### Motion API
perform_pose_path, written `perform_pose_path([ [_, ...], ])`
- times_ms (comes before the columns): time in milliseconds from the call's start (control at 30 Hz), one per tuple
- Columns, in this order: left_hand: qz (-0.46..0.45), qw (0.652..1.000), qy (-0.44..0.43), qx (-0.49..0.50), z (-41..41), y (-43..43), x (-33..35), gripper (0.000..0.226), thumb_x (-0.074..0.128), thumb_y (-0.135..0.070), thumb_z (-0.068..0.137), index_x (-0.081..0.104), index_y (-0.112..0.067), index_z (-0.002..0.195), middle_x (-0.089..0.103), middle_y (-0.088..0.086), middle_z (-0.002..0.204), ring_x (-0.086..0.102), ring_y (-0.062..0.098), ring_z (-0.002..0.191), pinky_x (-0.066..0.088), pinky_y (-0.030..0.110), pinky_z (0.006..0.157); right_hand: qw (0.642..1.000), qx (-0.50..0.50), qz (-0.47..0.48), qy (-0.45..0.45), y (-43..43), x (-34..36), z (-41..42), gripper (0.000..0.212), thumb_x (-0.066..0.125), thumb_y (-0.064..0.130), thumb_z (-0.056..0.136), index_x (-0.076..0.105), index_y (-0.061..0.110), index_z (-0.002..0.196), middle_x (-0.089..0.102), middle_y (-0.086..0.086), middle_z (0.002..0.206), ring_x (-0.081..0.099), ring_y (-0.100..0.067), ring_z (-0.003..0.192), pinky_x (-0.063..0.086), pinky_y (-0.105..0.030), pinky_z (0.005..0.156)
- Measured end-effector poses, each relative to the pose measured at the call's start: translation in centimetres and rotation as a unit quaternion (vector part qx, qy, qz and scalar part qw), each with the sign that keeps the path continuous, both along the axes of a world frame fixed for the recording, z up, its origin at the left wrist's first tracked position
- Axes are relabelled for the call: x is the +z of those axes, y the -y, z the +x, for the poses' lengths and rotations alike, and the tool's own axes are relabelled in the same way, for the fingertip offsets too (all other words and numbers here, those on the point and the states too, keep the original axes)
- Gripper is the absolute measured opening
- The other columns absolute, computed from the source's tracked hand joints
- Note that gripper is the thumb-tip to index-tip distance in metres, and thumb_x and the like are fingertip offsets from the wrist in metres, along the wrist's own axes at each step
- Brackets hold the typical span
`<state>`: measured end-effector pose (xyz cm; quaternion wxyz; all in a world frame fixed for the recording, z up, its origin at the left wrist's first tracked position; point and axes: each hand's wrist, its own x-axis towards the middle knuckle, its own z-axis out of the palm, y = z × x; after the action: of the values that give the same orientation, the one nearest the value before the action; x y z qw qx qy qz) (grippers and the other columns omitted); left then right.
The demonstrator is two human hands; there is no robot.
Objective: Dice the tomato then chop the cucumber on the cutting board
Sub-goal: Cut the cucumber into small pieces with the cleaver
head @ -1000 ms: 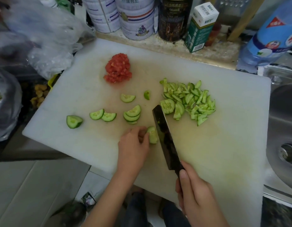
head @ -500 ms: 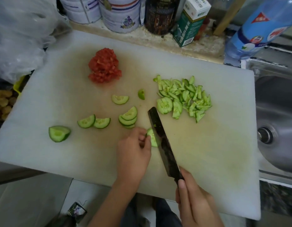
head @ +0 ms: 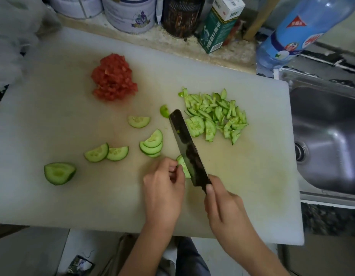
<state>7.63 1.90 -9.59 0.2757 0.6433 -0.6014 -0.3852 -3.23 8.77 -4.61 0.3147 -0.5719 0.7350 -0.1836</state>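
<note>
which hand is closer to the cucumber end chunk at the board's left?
Left. The left hand is to the right of the chunk, pinching a slice. The right hand, holding the knife, is even farther right.

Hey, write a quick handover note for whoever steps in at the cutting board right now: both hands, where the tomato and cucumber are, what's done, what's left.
The left hand holds a cucumber slice on the cutting board with curled fingers.
The right hand grips the knife, with the blade over that slice.
Done: the diced tomato sits in a pile at the far left of the board, and the chopped cucumber strips are piled to the right of the blade.
To do: the half-moon slices to the left of the blade, and the cucumber end piece near the board's left edge.
</note>
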Motion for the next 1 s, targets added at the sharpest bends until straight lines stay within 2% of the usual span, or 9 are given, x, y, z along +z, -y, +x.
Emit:
perform_pose_path([
  [167, -0.003, 1.0, -0.019, 0.008, 0.3, 0.0, 0.0, 0.007, 0.072, -0.012, 0.085, 0.067, -0.017, 0.083, 0.064, -0.011, 0.074, 0.055, -0.012, 0.063, 0.038, -0.002, 0.061, 0.997, -0.057, -0.046, 0.026, -2.1, 1.9, 0.4, 0.023, 0.025, 0.049, 0.096, 0.039, 0.061, 0.111, 0.058, 0.002, 0.074, 0.055, -0.009, 0.054, 0.035, -0.01, 0.049],
  [267, -0.002, 0.999, -0.032, 0.012, 0.6, -0.2, 0.0, 0.006, 0.071, -0.011, 0.086, 0.069, -0.016, 0.086, 0.063, -0.015, 0.074, 0.058, -0.013, 0.068, 0.038, -0.002, 0.063, 0.997, -0.072, -0.01, 0.012, -3.9, 1.9, 1.3, 0.032, 0.013, 0.069, 0.086, 0.035, 0.066, 0.11, 0.06, 0.008, 0.08, 0.06, -0.009, 0.06, 0.04, -0.011, 0.052],
  [400, 0.005, 0.999, -0.045, 0.02, 0.5, -0.3, 0.1, 0.011, 0.071, -0.003, 0.084, 0.07, -0.013, 0.087, 0.064, -0.012, 0.075, 0.058, -0.016, 0.075, 0.038, -0.003, 0.063, 0.997, -0.077, -0.013, -0.025, -5.2, 0.9, 1.6, 0.03, 0.014, 0.063, 0.087, 0.031, 0.072, 0.109, 0.059, 0.015, 0.084, 0.061, -0.006, 0.068, 0.042, -0.008, 0.056],
  [533, 0.009, 0.999, -0.042, 0.023, 0.4, -0.3, 0.1, 0.011, 0.072, -0.004, 0.083, 0.071, -0.014, 0.086, 0.065, -0.011, 0.075, 0.059, -0.013, 0.069, 0.04, -0.002, 0.064, 0.995, -0.093, -0.022, -0.026, -5.5, 0.9, 1.4, 0.027, 0.012, 0.058, 0.091, 0.026, 0.076, 0.106, 0.058, 0.0, 0.066, 0.059, -0.006, 0.073, 0.042, -0.007, 0.061],
  [600, 0.011, 0.999, -0.041, 0.023, 0.5, -0.2, 0.2, 0.01, 0.072, -0.004, 0.083, 0.071, -0.013, 0.086, 0.065, -0.011, 0.074, 0.056, -0.013, 0.064, 0.04, -0.002, 0.064, 0.997, -0.077, -0.002, -0.031, -5.3, 1.1, 1.6, 0.028, 0.011, 0.058, 0.088, 0.026, 0.072, 0.107, 0.055, -0.001, 0.064, 0.058, -0.009, 0.076, 0.041, -0.006, 0.062],
  [700, 0.017, 0.999, -0.038, 0.019, 0.5, 0.0, 0.4, 0.009, 0.074, -0.004, 0.082, 0.072, -0.011, 0.085, 0.059, -0.017, 0.069, 0.055, -0.014, 0.061, 0.039, -0.003, 0.063, 0.992, -0.006, 0.04, -0.121, -4.7, 0.1, 1.8, 0.032, 0.028, 0.024, 0.095, 0.046, 0.043, 0.112, 0.041, 0.007, 0.057, 0.059, -0.014, 0.055, 0.033, -0.004, 0.044],
  [800, 0.026, 0.999, -0.044, 0.017, 0.5, 0.1, 0.4, 0.008, 0.074, -0.003, 0.082, 0.072, -0.011, 0.084, 0.055, -0.023, 0.067, 0.056, -0.02, 0.068, 0.038, -0.004, 0.063, 0.982, -0.011, 0.108, -0.156, -3.6, 0.0, 3.1, 0.023, 0.027, 0.03, 0.1, 0.042, 0.037, 0.115, 0.046, 0.011, 0.066, 0.062, -0.016, 0.053, 0.043, -0.012, 0.047],
  [867, 0.029, 0.998, -0.049, 0.016, 0.5, 0.2, 0.5, 0.008, 0.073, -0.003, 0.082, 0.072, -0.01, 0.085, 0.055, -0.022, 0.068, 0.055, -0.021, 0.072, 0.037, -0.005, 0.063, 0.984, -0.023, 0.141, -0.108, -3.7, -0.2, 3.4, 0.031, 0.021, 0.036, 0.1, 0.048, 0.027, 0.114, 0.055, 0.01, 0.063, 0.058, -0.017, 0.044, 0.046, -0.017, 0.043],
  [1000, 0.026, 0.998, -0.045, 0.02, 0.5, 0.1, 0.5, 0.009, 0.073, -0.005, 0.082, 0.072, -0.013, 0.084, 0.058, -0.02, 0.069, 0.057, -0.017, 0.067, 0.039, -0.003, 0.063, 0.995, -0.031, 0.093, -0.035, -3.1, -0.1, 2.6, 0.034, 0.021, 0.044, 0.096, 0.044, 0.031, 0.117, 0.041, 0.011, 0.054, 0.052, -0.011, 0.044, 0.03, -0.007, 0.042],
])
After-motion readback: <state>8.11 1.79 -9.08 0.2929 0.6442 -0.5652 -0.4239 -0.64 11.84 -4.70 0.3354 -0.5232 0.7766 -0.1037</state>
